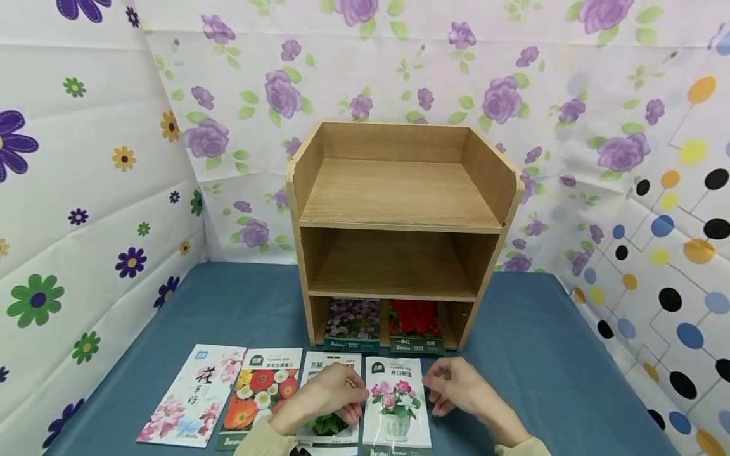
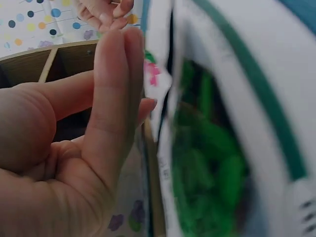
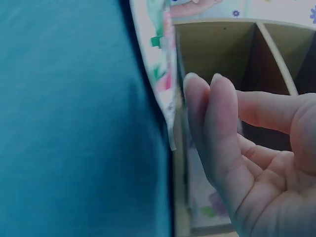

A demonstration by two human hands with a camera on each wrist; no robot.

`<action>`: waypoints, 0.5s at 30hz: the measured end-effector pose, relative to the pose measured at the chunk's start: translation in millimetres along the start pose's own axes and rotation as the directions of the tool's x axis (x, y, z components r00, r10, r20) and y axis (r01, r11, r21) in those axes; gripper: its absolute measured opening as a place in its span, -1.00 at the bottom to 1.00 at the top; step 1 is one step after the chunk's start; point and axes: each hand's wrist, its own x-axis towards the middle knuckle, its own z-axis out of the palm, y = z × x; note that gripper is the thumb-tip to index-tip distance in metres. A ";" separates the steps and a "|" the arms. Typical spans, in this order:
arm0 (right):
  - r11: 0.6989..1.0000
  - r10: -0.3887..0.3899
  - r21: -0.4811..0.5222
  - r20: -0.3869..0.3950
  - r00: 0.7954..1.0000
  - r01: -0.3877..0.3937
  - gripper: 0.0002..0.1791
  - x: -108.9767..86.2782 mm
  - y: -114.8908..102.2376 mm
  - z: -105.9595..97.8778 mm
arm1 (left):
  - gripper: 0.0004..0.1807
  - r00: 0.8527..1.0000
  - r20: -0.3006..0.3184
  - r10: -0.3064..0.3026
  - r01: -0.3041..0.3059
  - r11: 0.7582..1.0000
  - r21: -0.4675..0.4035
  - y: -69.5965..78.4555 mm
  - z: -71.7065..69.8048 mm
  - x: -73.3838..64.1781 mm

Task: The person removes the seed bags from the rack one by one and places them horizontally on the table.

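Observation:
A white flower seed packet [image 1: 396,405] with pink blossoms in a pot lies on the blue cloth. My left hand [image 1: 336,387] is at its left edge, with fingertips by the border, and the forearm crosses a seed packet with green leaves [image 1: 331,425]. At the opposite edge, my right hand [image 1: 456,387] has its fingertips close to the packet's side. Both wrist views show the fingers of the left hand [image 2: 106,108] and right hand [image 3: 222,128] loosely extended, with nothing pinched between them. Whether the fingertips touch the packet is hard to tell.
Behind stands a wooden shelf [image 1: 393,227]. Its bottom level holds a purple-flower packet [image 1: 353,320] and a red-flower packet [image 1: 415,322], side by side with a divider between. To the left lie a multicoloured-daisy packet [image 1: 259,389] and a pink-blossom packet [image 1: 191,399]. Patterned sheets surround the table.

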 end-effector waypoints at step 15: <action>0.989 -0.128 0.064 -0.103 0.986 0.135 -0.51 72.8 -53.0 20.7 | -0.33 0.969 -0.179 0.169 -0.114 0.953 0.282 51.8 -55.5 30.9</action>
